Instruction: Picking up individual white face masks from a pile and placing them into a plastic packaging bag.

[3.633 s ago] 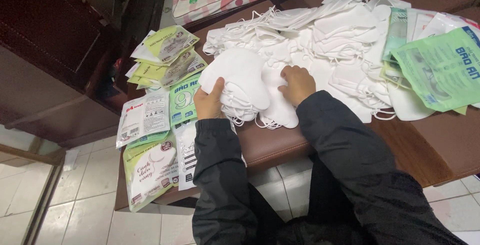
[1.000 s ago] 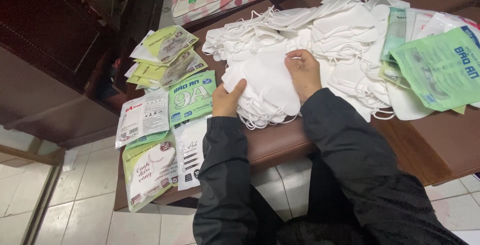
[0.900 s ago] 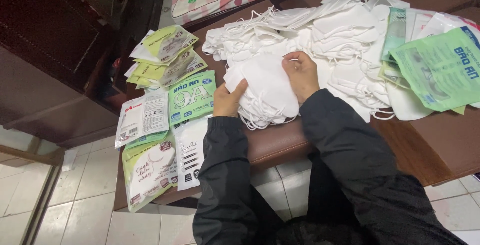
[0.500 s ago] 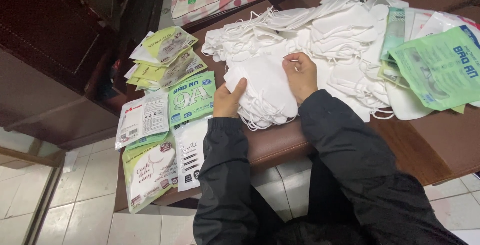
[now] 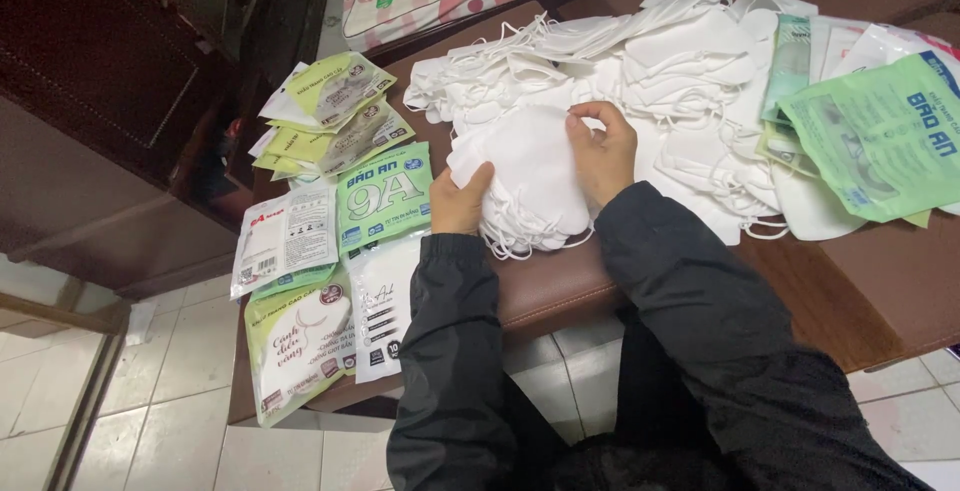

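Note:
A stack of white face masks (image 5: 530,176) lies near the front edge of a brown table (image 5: 560,291). My left hand (image 5: 462,201) grips the stack's left side, thumb on top. My right hand (image 5: 603,151) rests on the stack's right side, its fingers pinching the top mask near its far edge. Both arms are in black jacket sleeves. Behind the stack spreads a wide loose pile of white masks (image 5: 650,61) with tangled ear loops.
Green and white mask packets (image 5: 330,221) lie at the table's left end, more olive ones (image 5: 330,111) behind them. Large green packets (image 5: 880,141) sit at the right. A dark wooden cabinet (image 5: 90,101) stands left. White floor tiles below.
Since the earliest frame the stack has been turned and squared up. My right hand has shifted from the stack's right edge up to its far top edge; the left keeps hold.

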